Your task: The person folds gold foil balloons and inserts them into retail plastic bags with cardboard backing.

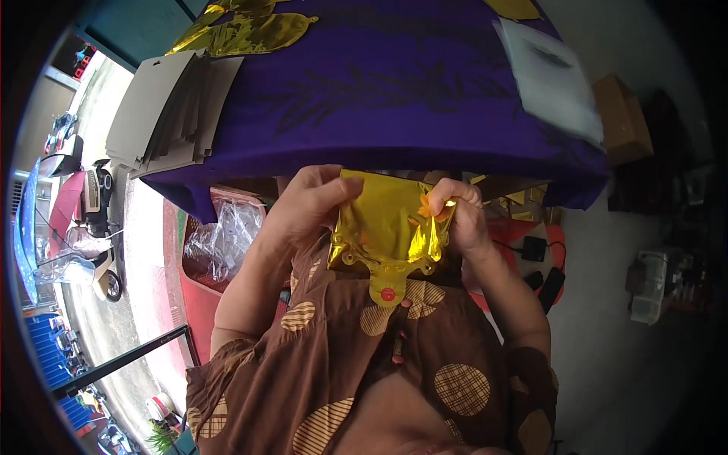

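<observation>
A shiny gold foil balloon (383, 216), flat and folded into a rough square, is stretched between my two hands in front of my chest. Its tab with a red round mark hangs down at the bottom. My left hand (311, 199) pinches the upper left edge, the thumb lying over the foil. On the other side, the curled fingers of my right hand (461, 216) grip the upper right edge, where the foil is creased. Beyond both hands is the near edge of a table with a purple cloth (425, 136).
On the table lie more gold foil balloons (262, 34), a stack of grey cards (171, 114) and clear plastic bags (550, 80). A red basket (205, 279) with clear plastic stands lower left. Black devices (535, 249) rest on a red surface at right, near a cardboard box (622, 117).
</observation>
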Action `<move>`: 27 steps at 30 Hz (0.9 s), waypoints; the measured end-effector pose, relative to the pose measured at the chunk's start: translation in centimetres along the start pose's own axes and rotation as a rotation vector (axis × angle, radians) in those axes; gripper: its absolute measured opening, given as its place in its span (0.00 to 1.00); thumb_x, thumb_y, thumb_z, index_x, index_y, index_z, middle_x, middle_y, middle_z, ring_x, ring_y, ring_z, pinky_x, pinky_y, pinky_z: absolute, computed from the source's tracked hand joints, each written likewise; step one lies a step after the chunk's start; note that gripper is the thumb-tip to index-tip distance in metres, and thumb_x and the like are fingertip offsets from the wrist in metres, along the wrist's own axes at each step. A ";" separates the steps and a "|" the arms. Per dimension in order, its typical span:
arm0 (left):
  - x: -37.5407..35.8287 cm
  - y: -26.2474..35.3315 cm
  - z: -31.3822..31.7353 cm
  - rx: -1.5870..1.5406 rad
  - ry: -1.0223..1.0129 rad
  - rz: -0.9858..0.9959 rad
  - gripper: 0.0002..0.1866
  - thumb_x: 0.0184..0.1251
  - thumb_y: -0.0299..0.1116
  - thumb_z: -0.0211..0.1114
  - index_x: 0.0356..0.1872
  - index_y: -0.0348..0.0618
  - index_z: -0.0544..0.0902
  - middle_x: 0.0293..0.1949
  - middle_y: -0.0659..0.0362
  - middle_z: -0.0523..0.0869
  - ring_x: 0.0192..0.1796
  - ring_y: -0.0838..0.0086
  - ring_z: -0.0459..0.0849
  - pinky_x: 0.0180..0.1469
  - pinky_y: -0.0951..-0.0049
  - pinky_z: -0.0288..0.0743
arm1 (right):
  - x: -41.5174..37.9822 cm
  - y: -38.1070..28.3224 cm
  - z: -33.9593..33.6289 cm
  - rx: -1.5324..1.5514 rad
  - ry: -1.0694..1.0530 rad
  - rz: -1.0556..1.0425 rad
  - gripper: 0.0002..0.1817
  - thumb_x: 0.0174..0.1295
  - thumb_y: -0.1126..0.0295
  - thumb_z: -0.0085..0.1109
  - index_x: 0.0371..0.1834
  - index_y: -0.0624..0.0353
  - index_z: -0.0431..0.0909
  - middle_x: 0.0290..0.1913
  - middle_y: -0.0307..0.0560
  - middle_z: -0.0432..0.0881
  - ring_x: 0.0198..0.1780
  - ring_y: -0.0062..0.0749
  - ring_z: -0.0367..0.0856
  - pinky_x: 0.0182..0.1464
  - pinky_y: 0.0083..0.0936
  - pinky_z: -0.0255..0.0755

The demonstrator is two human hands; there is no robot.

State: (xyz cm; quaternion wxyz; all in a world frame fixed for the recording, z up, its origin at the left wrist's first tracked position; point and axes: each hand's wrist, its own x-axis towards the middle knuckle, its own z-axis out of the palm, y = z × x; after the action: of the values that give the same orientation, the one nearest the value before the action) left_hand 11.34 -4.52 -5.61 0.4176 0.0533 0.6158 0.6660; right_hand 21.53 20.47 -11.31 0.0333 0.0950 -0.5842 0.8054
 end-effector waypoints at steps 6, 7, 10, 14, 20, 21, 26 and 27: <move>0.6 -0.4 -0.2 -0.202 0.002 0.095 0.14 0.72 0.18 0.57 0.55 0.23 0.79 0.52 0.44 0.87 0.50 0.64 0.90 0.57 0.65 0.85 | 0.2 -2.0 0.6 0.186 0.196 0.220 0.22 0.72 0.70 0.43 0.65 0.67 0.75 0.51 0.45 0.86 0.49 0.21 0.82 0.53 0.18 0.73; 0.7 -0.5 -0.4 -0.197 0.015 0.094 0.14 0.72 0.18 0.57 0.55 0.23 0.79 0.52 0.43 0.87 0.50 0.63 0.90 0.57 0.64 0.85 | 0.3 -2.2 0.6 0.234 0.230 0.267 0.23 0.73 0.68 0.44 0.66 0.67 0.75 0.51 0.45 0.86 0.49 0.21 0.83 0.53 0.19 0.73; 1.2 -1.0 -1.0 -0.184 0.007 0.090 0.13 0.73 0.17 0.56 0.55 0.23 0.78 0.53 0.43 0.86 0.50 0.62 0.90 0.57 0.64 0.85 | -0.3 -0.7 -0.2 0.211 0.298 0.320 0.22 0.76 0.59 0.49 0.58 0.68 0.80 0.46 0.41 0.87 0.44 0.19 0.82 0.49 0.18 0.73; 1.8 -1.3 -1.3 -0.229 -0.019 0.101 0.13 0.73 0.18 0.57 0.55 0.23 0.78 0.52 0.43 0.86 0.50 0.62 0.90 0.57 0.64 0.85 | 0.8 -2.2 1.3 -0.038 0.189 0.284 0.16 0.75 0.62 0.57 0.46 0.67 0.85 0.41 0.39 0.87 0.40 0.16 0.80 0.44 0.18 0.73; 1.3 -0.5 -1.0 -0.434 -0.073 0.114 0.16 0.74 0.27 0.61 0.56 0.25 0.79 0.51 0.46 0.87 0.49 0.65 0.89 0.57 0.66 0.84 | 1.3 -2.0 -0.1 -0.098 0.149 0.251 0.14 0.74 0.65 0.61 0.44 0.68 0.86 0.36 0.37 0.86 0.36 0.14 0.78 0.40 0.17 0.73; 0.9 0.0 -0.2 -0.507 -0.034 0.106 0.16 0.75 0.29 0.61 0.56 0.26 0.80 0.49 0.48 0.88 0.47 0.67 0.89 0.54 0.67 0.84 | 1.4 -2.2 0.0 -0.096 0.169 0.239 0.14 0.73 0.65 0.61 0.43 0.68 0.86 0.36 0.39 0.86 0.36 0.15 0.79 0.40 0.17 0.74; -0.1 0.1 0.1 -0.602 -0.082 0.057 0.22 0.71 0.33 0.67 0.58 0.26 0.79 0.51 0.49 0.88 0.47 0.66 0.90 0.54 0.65 0.84 | 1.9 -3.2 0.7 -0.101 0.237 0.158 0.13 0.74 0.67 0.60 0.45 0.69 0.85 0.38 0.42 0.87 0.37 0.17 0.82 0.42 0.18 0.77; 0.2 -0.3 -0.2 -0.528 -0.116 0.077 0.23 0.69 0.32 0.68 0.59 0.26 0.78 0.52 0.48 0.87 0.48 0.65 0.90 0.53 0.64 0.85 | 2.0 -3.5 0.9 -0.112 0.247 0.145 0.13 0.75 0.67 0.59 0.45 0.69 0.85 0.38 0.40 0.87 0.36 0.15 0.80 0.40 0.17 0.76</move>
State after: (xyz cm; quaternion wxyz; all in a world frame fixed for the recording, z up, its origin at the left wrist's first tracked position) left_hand 11.27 -4.59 -6.00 0.4258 0.0041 0.3933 0.8149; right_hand 20.21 20.60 -7.39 0.0520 -0.0490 -0.6249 0.7774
